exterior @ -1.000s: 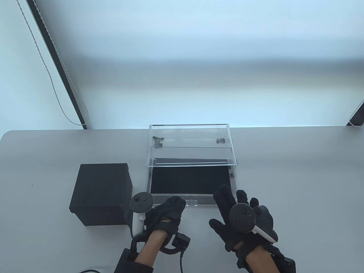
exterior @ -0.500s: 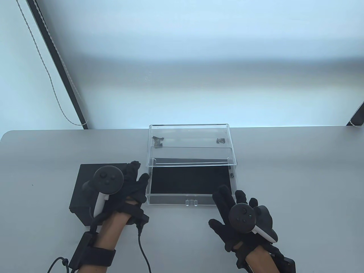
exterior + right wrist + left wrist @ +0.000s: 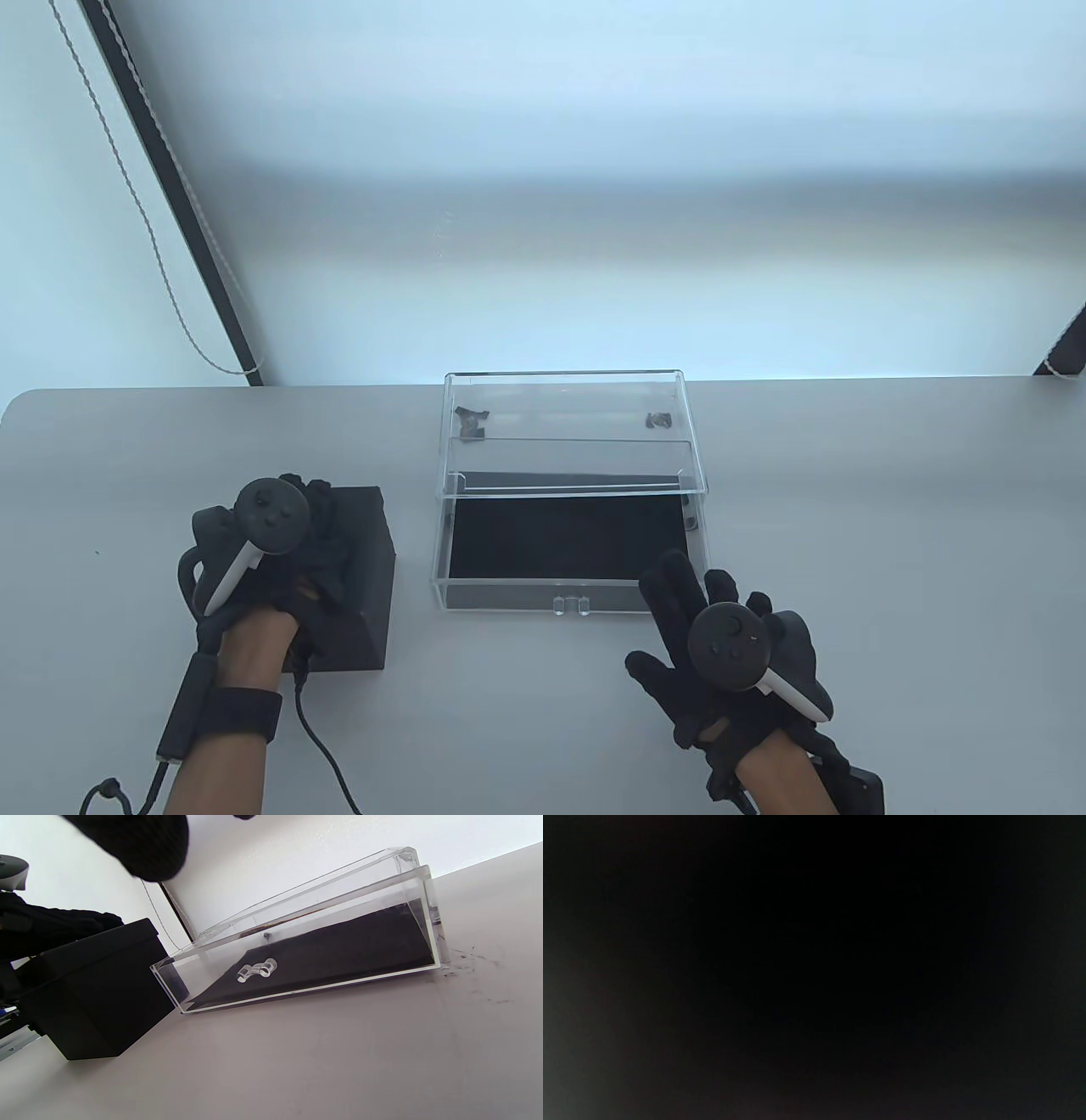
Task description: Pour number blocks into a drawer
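Note:
A clear acrylic drawer (image 3: 568,587) with a black liner stands pulled out of its clear case (image 3: 564,399) at the table's middle; no blocks show in it. It also shows in the right wrist view (image 3: 318,955), with its small clear handle (image 3: 256,969). A black box (image 3: 361,543) stands left of the drawer. My left hand (image 3: 318,543) lies on top of the box; whether its fingers grip it is hidden, and the left wrist view is black. My right hand (image 3: 670,628) is spread open, empty, by the drawer's front right corner.
The black box (image 3: 97,997) sits a short gap from the drawer's left wall. Small dark bits lie inside the case at the back (image 3: 472,420). The table's far edge runs just behind the case. A cable trails from my left wrist (image 3: 327,755).
My left hand left the drawer's front handle and moved left onto the top of the black box. The drawer stays pulled out. My right hand has hardly moved.

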Demonstrator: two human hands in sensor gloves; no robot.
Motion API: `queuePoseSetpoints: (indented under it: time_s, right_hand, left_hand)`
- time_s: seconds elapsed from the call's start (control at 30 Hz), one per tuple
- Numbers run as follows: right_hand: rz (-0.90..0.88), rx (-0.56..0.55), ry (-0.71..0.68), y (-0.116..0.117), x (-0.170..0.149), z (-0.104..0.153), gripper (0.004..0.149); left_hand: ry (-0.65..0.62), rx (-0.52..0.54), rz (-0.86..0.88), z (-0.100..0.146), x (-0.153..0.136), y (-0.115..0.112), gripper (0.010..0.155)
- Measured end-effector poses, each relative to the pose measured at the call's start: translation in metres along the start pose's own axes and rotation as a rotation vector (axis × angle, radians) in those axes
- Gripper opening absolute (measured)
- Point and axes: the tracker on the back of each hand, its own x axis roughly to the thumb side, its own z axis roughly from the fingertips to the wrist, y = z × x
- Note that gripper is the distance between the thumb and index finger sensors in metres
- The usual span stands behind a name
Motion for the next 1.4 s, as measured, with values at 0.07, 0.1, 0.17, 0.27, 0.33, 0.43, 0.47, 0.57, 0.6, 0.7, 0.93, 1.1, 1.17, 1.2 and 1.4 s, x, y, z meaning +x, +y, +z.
queuePoseSetpoints:
  time_s: [0.07, 0.1, 0.17, 0.27, 0.33, 0.43, 0.47, 0.57, 0.6, 0.7, 0.93, 1.1, 1.17, 1.2, 1.4]
  right_hand:
    - [-0.001, 0.003, 0.002, 0.000, 0.000, 0.000, 0.083]
    - [-0.001, 0.004, 0.003, 0.000, 0.000, 0.000, 0.084]
    - [-0.001, 0.005, 0.003, 0.000, 0.000, 0.000, 0.084]
    - [-0.005, 0.010, 0.005, 0.001, -0.001, 0.000, 0.083]
    - [-0.007, 0.015, 0.006, 0.001, -0.001, 0.000, 0.083]
    - [-0.022, 0.018, 0.009, 0.001, -0.001, -0.001, 0.084]
    - [-0.027, 0.019, 0.010, 0.000, -0.002, -0.001, 0.084]
    - [-0.038, 0.025, 0.014, 0.001, -0.004, -0.002, 0.083]
    - [-0.042, 0.028, 0.014, 0.001, -0.004, -0.002, 0.084]
    - [-0.052, 0.039, 0.013, 0.003, -0.004, -0.003, 0.083]
    - [-0.080, 0.062, 0.011, 0.007, -0.004, -0.005, 0.083]
    - [-0.098, 0.071, 0.013, 0.008, -0.004, -0.005, 0.083]
    - [-0.105, 0.075, 0.015, 0.009, -0.004, -0.005, 0.083]
    - [-0.106, 0.074, 0.017, 0.009, -0.004, -0.005, 0.083]
    - [-0.112, 0.076, 0.023, 0.009, -0.005, -0.006, 0.083]
  left_hand:
    - [-0.007, 0.012, -0.004, 0.002, -0.004, -0.005, 0.071]
    - [-0.011, 0.026, -0.007, 0.004, -0.006, -0.006, 0.071]
    - [-0.021, 0.049, -0.007, 0.006, -0.007, -0.009, 0.071]
    - [-0.028, 0.055, 0.009, 0.011, -0.009, -0.011, 0.070]
    - [-0.019, 0.063, 0.008, 0.017, -0.008, -0.012, 0.070]
    - [-0.019, 0.076, 0.009, 0.026, -0.007, -0.014, 0.070]
    - [-0.017, 0.077, 0.008, 0.030, -0.007, -0.014, 0.070]
    - [-0.013, 0.078, 0.006, 0.043, -0.004, -0.016, 0.070]
    - [-0.018, 0.081, 0.007, 0.048, -0.003, -0.017, 0.070]
    - [-0.024, 0.094, 0.006, 0.063, 0.000, -0.020, 0.070]
    - [-0.035, 0.109, 0.003, 0.090, 0.012, -0.028, 0.070]
    - [-0.045, 0.110, -0.002, 0.105, 0.025, -0.034, 0.070]
    - [-0.050, 0.111, -0.003, 0.112, 0.032, -0.037, 0.070]
    - [-0.051, 0.111, -0.002, 0.114, 0.035, -0.038, 0.070]
    - [-0.057, 0.105, -0.007, 0.124, 0.060, -0.048, 0.070]
